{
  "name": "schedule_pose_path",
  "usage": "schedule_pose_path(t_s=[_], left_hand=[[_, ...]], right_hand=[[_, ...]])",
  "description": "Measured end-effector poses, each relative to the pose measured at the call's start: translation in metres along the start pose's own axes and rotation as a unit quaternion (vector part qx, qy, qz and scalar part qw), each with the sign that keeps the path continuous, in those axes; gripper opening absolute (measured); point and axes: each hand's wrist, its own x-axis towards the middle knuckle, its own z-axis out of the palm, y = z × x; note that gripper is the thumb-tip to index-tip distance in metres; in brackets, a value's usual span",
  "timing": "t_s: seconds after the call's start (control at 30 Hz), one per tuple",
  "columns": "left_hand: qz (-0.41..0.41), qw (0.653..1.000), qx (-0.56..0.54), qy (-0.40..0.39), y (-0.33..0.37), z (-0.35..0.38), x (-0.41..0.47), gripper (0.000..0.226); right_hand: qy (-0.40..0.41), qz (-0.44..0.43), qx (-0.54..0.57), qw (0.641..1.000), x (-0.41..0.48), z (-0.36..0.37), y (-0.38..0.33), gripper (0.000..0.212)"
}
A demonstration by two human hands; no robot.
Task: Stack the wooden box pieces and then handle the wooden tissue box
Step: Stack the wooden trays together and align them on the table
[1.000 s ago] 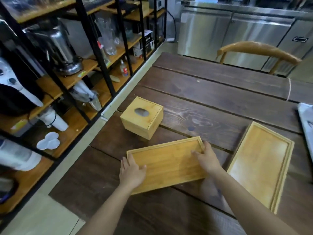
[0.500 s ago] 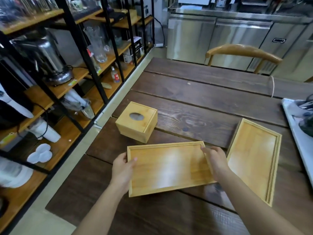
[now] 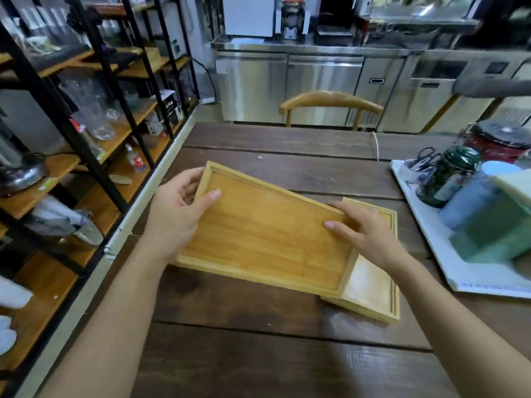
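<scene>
Left hand point(image 3: 175, 216) grip: grasping the upper tray's point(image 3: 264, 234) left end | right hand point(image 3: 365, 231) grip: grasping its right end | upper tray tilted, overlapping the lower tray point(image 3: 373, 285) on the desk point(image 3: 258, 354)

I see a dark plank table point(image 3: 287, 354) carrying a shallow wooden tray point(image 3: 376, 285) and, at its right edge, a white board point(image 3: 448, 262).
</scene>
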Motion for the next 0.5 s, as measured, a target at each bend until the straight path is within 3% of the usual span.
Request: schedule_pose_path(t_s=[0.07, 0.17, 0.33, 0.43, 0.5], left_hand=[[0.037, 0.999, -0.013, -0.020, 0.012, 0.012, 0.013, 0.034], [0.029, 0.996, -0.037, -0.077, 0.026, 0.044, 0.030, 0.030], [-0.112, 0.981, -0.156, -0.032, 0.001, 0.079, 0.035, 0.044], [-0.190, 0.952, -0.184, -0.152, -0.008, 0.130, 0.006, 0.072], [-0.195, 0.935, -0.197, -0.222, -0.007, 0.168, -0.018, 0.074]], right_hand=[[0.010, 0.008, 0.024, 1.000, -0.007, -0.012, 0.000, 0.036], [0.110, 0.089, 0.027, 0.990, -0.035, -0.025, 0.022, 0.027], [0.231, 0.234, 0.135, 0.935, -0.061, -0.015, 0.036, 0.041], [0.306, 0.288, 0.181, 0.889, -0.070, -0.014, 0.045, 0.045], [0.326, 0.311, 0.191, 0.872, -0.072, -0.011, 0.051, 0.042]])
